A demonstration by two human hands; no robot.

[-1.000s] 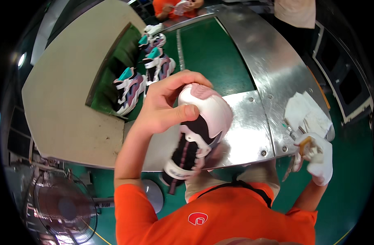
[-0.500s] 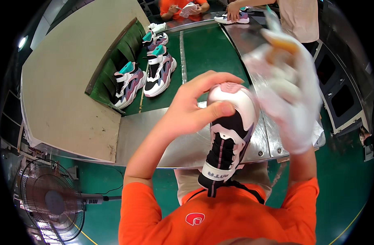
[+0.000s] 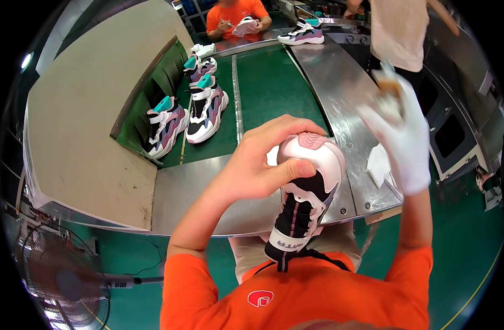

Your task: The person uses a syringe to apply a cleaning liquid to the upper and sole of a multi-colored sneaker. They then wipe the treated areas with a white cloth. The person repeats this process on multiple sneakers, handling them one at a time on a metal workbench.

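Observation:
My bare left hand (image 3: 251,168) grips a white, black and pink sneaker (image 3: 324,165) by its toe, thumb on the upper and fingers over the sole edge. The sneaker is tilted, its toe away from me and its strap and collar close to my body. Off to the right and apart from the shoe is my right hand (image 3: 410,146), raised in a white glove. Its fingers are closed around a small brown and white tool (image 3: 390,93), too blurred to name.
Several similar sneakers (image 3: 207,113) stand on the green conveyor belt (image 3: 271,82) at left. Another sneaker (image 3: 301,34) sits at the far end. A white cloth or paper (image 3: 379,165) lies on the metal edge. Two people work beyond; a fan (image 3: 67,283) stands at lower left.
My right hand has moved away from the shoe, slightly right. The left hand still grips the sneaker's toe. The far person at right has let go of the shoe there.

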